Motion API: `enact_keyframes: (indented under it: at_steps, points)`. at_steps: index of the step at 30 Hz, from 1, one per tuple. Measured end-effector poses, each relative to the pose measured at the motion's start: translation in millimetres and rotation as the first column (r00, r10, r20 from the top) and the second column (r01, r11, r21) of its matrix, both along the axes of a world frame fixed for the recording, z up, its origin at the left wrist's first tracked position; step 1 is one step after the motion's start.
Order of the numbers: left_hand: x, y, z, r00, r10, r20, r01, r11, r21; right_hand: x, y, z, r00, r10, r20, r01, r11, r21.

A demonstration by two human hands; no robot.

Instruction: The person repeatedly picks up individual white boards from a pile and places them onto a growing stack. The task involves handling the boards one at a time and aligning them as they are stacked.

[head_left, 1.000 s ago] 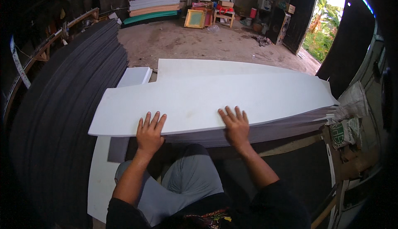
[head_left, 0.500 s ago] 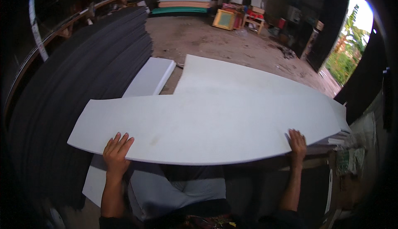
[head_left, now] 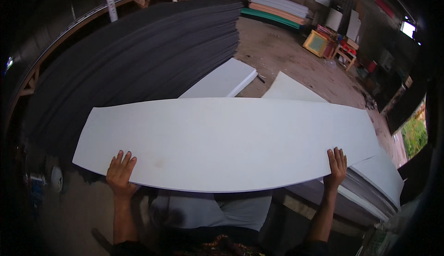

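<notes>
A long white foam sheet (head_left: 222, 145) spans the view in front of my body, its near edge bowed by the fisheye. My left hand (head_left: 121, 173) grips that edge near its left end, fingers lying on top and the thumb out of sight underneath. Toward the right end my right hand (head_left: 336, 167) holds the same edge, also with fingers on top. Beneath the right part of the sheet lies a stack of white sheets (head_left: 381, 177), partly covered. A corner of a white sheet (head_left: 289, 89) shows beyond the far edge.
A tall stack of black sheets (head_left: 138, 59) stands at the left, with a thick white slab (head_left: 222, 78) beside it. Farther back are stacked coloured sheets (head_left: 277, 10), a yellow frame (head_left: 316, 43) and a small wooden stool (head_left: 344, 54). A doorway (head_left: 415, 133) opens at right.
My view has turned left, and the held sheet has swung with my hands off its earlier line over the stack. More of the stack now shows at right. Both hands keep their hold.
</notes>
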State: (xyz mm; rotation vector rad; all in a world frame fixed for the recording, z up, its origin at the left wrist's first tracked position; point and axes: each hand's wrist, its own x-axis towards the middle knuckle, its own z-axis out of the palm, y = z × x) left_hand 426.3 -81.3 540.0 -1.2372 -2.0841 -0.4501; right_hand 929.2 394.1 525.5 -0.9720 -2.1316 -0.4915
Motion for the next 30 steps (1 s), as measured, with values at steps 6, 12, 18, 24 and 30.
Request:
enact_keyframes:
  at_steps: [6, 12, 18, 24, 30]
  points:
    - [-1, -79, -13, 0.977, 0.210, -0.022, -0.209, 0.977, 0.040, -121, 21, 10, 0.978, 0.202, 0.058, -0.200, 0.979, -0.038]
    - [-14, -121, -57, 0.933, 0.358, 0.026, -0.359, 0.928, 0.095, -241, 44, -14, 0.924, 0.378, 0.067, -0.379, 0.926, 0.002]
    - [1, -186, -75, 0.854, 0.513, 0.082, -0.518, 0.853, 0.057, -350, -6, 9, 0.844, 0.527, 0.101, -0.526, 0.850, -0.039]
    - [-1, -234, -129, 0.813, 0.570, 0.121, -0.572, 0.820, -0.019, -435, -23, -21, 0.756, 0.646, 0.107, -0.649, 0.761, -0.004]
    - [-17, -226, -195, 0.775, 0.616, 0.142, -0.609, 0.787, -0.093, -506, 3, -103, 0.701, 0.698, 0.147, -0.691, 0.715, -0.102]
